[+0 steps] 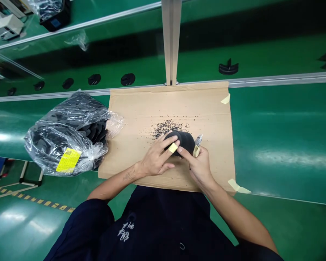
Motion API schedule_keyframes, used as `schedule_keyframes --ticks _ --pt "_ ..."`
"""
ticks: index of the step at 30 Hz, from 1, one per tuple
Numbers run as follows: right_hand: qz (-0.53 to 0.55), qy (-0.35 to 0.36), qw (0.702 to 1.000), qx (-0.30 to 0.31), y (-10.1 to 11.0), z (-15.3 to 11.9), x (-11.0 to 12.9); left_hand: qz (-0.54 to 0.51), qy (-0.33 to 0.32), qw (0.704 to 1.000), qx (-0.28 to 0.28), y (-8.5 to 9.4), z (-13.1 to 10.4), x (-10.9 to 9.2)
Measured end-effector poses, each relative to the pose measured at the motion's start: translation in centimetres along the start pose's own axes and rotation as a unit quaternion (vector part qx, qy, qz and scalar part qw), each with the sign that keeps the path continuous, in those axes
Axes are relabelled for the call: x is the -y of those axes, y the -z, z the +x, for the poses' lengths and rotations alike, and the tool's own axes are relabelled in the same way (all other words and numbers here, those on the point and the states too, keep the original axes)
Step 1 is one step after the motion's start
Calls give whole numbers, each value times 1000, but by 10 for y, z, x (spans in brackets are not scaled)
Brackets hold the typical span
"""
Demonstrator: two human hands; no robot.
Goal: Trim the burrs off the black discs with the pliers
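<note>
A stack of black round discs point(187, 142) is held over the cardboard, lying on its side. My left hand point(159, 154) grips it at the left end, with yellow tape around one finger. In my right hand point(201, 165) is a pair of cutting nippers point(197, 143) with pale handles, jaws pointing up and away from me. The right thumb also touches the discs' near side. Small black trimmings point(168, 126) lie scattered on the cardboard sheet point(141, 105) just beyond the stack. Fingers behind the stack are hidden.
Left of the cardboard, a clear plastic bag point(54, 134) with a yellow label holds many black discs, some showing at its mouth. Tape fixes the cardboard's right corners. A metal post point(171, 43) rises behind it. Several black parts point(127, 79) lie beyond the rail.
</note>
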State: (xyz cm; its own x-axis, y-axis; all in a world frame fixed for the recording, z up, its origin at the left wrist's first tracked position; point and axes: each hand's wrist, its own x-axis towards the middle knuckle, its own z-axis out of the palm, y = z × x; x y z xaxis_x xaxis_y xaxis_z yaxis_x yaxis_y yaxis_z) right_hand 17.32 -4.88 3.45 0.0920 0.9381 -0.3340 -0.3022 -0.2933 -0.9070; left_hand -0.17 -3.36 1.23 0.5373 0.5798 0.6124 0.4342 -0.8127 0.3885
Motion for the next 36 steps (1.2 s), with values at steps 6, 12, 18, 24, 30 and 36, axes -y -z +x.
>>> schedule_keyframes --ticks 6,12,18,24,30,36 --pt "-60 90 993 36 0 -7 -8 -193 233 950 -80 -2 9 -9" --pt "-259 315 912 39 26 2 13 -213 213 954 3 30 26 -2" --pt "-361 455 790 197 38 12 29 -119 54 990 52 49 34 -1" --pt "-295 437 834 162 29 3 9 -165 63 984 16 44 36 -7" --pt "-272 429 852 127 22 -4 5 -206 54 977 -33 39 36 -16" --pt "-260 422 859 131 23 -4 9 -211 63 975 -41 37 36 -19"
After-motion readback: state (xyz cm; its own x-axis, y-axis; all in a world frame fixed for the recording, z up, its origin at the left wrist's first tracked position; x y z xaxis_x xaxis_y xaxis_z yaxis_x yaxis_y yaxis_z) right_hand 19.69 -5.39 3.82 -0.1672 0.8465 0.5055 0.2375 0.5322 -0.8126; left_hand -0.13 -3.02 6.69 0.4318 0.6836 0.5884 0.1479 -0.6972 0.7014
